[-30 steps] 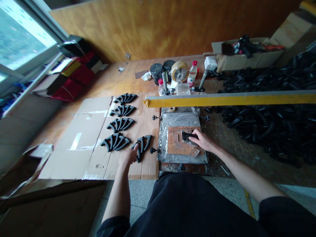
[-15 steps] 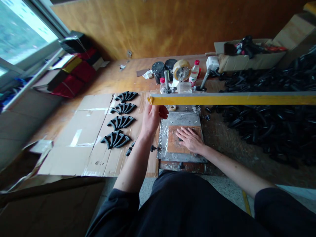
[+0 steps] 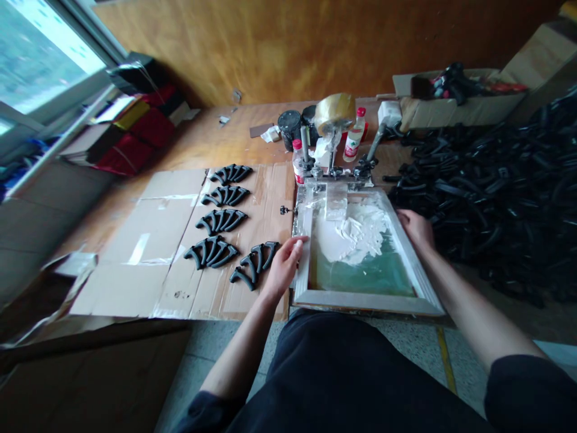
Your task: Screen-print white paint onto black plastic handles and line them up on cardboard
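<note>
A screen printing frame (image 3: 369, 299) lies lowered over the metal base, its pale rails around a green mesh. White paste (image 3: 360, 234) is smeared across the mesh's upper half. At the left rail, my left hand (image 3: 283, 264) is closed with thumb and forefinger at the edge. My right hand (image 3: 417, 230) holds the opposite rail, its fingers curled at the outer side and partly hidden. A clear block (image 3: 336, 201) stands over the frame's far end, below a roll of tape (image 3: 335, 114). The wooden board seen earlier is hidden beneath the frame.
Black curved handle-like parts (image 3: 217, 222) lie in fanned groups on flattened cardboard (image 3: 155, 240) at left. A large heap of black parts (image 3: 487, 198) covers the right side. Behind the frame are bottles (image 3: 354, 135), dark tubs (image 3: 289, 129) and a clamp rod (image 3: 377, 141).
The frame, tilted up edge-on before, has swung down flat over the base. My left hand came down with it. My right hand left the wooden board and moved right to the frame's right rail.
</note>
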Motion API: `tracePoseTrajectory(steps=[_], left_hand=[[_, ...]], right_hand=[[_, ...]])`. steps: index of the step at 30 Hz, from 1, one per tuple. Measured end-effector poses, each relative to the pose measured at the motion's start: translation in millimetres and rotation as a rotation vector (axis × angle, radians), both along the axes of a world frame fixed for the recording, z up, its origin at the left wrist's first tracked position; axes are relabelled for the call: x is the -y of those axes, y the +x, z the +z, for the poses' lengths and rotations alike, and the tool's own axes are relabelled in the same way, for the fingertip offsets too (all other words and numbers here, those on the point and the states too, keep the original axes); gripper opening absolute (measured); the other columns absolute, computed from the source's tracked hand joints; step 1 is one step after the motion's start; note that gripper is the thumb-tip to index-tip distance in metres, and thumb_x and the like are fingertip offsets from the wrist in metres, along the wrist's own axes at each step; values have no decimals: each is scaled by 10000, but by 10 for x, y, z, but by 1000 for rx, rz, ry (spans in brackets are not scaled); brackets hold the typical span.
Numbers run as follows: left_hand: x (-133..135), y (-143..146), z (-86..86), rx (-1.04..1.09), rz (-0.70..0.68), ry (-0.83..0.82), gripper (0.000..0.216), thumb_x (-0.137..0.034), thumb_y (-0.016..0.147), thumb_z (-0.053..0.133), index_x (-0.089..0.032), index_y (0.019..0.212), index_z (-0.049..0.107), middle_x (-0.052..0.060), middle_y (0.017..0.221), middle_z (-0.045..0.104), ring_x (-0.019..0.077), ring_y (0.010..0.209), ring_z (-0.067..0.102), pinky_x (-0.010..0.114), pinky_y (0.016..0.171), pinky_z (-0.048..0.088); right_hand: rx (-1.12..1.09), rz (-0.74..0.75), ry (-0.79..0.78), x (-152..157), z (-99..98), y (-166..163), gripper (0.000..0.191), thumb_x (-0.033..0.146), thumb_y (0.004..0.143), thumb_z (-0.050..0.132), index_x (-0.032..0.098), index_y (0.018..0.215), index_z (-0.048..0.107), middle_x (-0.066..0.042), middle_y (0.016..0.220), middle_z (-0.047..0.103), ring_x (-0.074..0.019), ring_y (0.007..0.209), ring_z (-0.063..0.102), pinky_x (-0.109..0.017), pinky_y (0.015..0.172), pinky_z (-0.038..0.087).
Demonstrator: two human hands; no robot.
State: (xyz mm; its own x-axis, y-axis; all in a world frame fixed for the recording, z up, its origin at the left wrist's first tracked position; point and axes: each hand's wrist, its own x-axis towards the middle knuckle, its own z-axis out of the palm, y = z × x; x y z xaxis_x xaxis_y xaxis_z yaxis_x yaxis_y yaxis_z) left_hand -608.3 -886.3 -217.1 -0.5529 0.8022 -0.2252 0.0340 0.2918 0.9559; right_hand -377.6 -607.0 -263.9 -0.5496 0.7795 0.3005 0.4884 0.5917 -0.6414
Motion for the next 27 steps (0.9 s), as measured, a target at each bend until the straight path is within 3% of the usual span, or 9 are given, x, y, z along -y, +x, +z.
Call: tracePoseTrajectory(steps=[2, 5, 8, 10, 13, 16, 20, 23, 27], left_hand=[[47, 39, -307, -6, -8, -81, 564, -541, 869, 526, -227, 1337, 542, -25, 702, 576, 91, 556, 443, 191, 523, 346], [18, 56, -637, -101, 7, -179, 590, -467, 871, 535, -241, 1411, 462, -56, 632, 506, 84, 531, 415, 187, 531, 327], [-30, 45, -781, -148, 14, -229, 557, -451, 866, 535, -227, 1375, 505, -42, 660, 537, 94, 554, 467, 200, 562, 368], [-40, 35, -811, -138, 8, -239, 554, -470, 866, 530, -218, 1359, 520, -24, 710, 575, 106, 592, 509, 212, 589, 397], [-27, 24, -823, -128, -11, -247, 563, -495, 873, 511, -214, 1361, 514, -9, 761, 603, 122, 650, 547, 224, 619, 417], [-13, 20, -824, -125, -18, -259, 559, -500, 874, 503, -212, 1352, 521, -1, 782, 619, 135, 688, 568, 230, 637, 427], [-17, 24, -824, -119, -11, -266, 541, -502, 865, 510, -210, 1319, 548, 2, 790, 628, 137, 687, 567, 228, 629, 423], [-24, 21, -823, -110, -4, -262, 548, -517, 864, 510, -196, 1306, 557, 0, 767, 606, 132, 656, 548, 224, 592, 404], [-16, 5, -805, -95, 1, -263, 578, -534, 855, 523, -172, 1304, 556, -3, 740, 581, 128, 627, 523, 222, 558, 379]], right_hand=[[3, -107, 125, -49, 147, -148, 323, 333, 889, 522, 116, 1063, 688, -137, 1031, 693, -263, 970, 642, -432, 860, 537], [101, 18, 302, 132, 350, -662, 487, 299, 768, 703, 146, 1220, 602, -160, 1330, 540, -313, 1208, 505, -482, 992, 447], [322, 236, 275, 387, 453, -1133, 407, 270, 733, 749, 162, 1108, 631, -129, 1193, 607, -296, 1106, 549, -428, 913, 471], [449, 319, 203, 520, 433, -1244, 226, 247, 756, 725, 185, 963, 658, -77, 999, 664, -250, 947, 599, -359, 801, 482], [466, 472, 195, 678, 316, -1092, 47, 197, 806, 655, 195, 853, 662, -42, 875, 672, -208, 847, 605, -297, 715, 445], [391, 708, 272, 797, 228, -759, 177, 66, 808, 555, 181, 873, 673, -47, 881, 676, -191, 863, 594, -279, 732, 426], [346, 930, 289, 800, 285, -479, 306, -10, 750, 497, 188, 890, 683, -43, 871, 677, -180, 848, 589, -272, 748, 429], [351, 923, 195, 734, 351, -536, 299, 7, 727, 513, 222, 840, 688, -9, 815, 672, -172, 808, 600, -265, 719, 437], [264, 733, 195, 791, 247, -668, 326, 33, 771, 496, 223, 931, 707, -25, 934, 701, -200, 902, 614, -306, 783, 469]])
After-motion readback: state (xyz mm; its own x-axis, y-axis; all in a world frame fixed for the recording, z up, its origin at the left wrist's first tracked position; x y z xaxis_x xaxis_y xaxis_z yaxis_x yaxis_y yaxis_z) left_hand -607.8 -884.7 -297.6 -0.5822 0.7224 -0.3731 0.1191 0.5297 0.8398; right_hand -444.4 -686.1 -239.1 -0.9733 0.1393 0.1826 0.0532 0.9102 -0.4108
